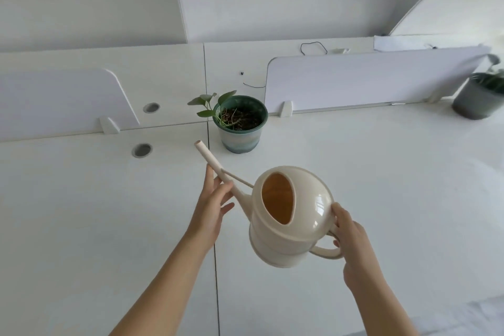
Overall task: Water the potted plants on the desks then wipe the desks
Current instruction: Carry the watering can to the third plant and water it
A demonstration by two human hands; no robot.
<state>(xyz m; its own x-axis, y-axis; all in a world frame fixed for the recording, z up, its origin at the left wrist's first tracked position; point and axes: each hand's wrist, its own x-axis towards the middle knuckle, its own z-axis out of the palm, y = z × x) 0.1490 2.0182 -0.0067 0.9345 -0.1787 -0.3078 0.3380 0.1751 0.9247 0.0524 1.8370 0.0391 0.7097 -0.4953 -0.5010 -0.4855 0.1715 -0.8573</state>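
Note:
A cream watering can (308,215) hangs above the white desk (381,185), with its long spout angled up and left. My right hand (351,245) grips the can's handle at its right side. My left hand (212,207) holds the spout partway along with fingers and thumb. The spout tip lies just left of and below a green-rimmed pot (240,124) holding dark soil and a small leafy plant. A second potted plant in a grey pot (477,95) stands at the far right edge, blurred.
Low white divider panels (368,79) run across the back of the desks. Two round cable holes (141,150) sit at the left. A seam (215,254) splits two desktops. Thin black cables (313,48) lie behind the dividers.

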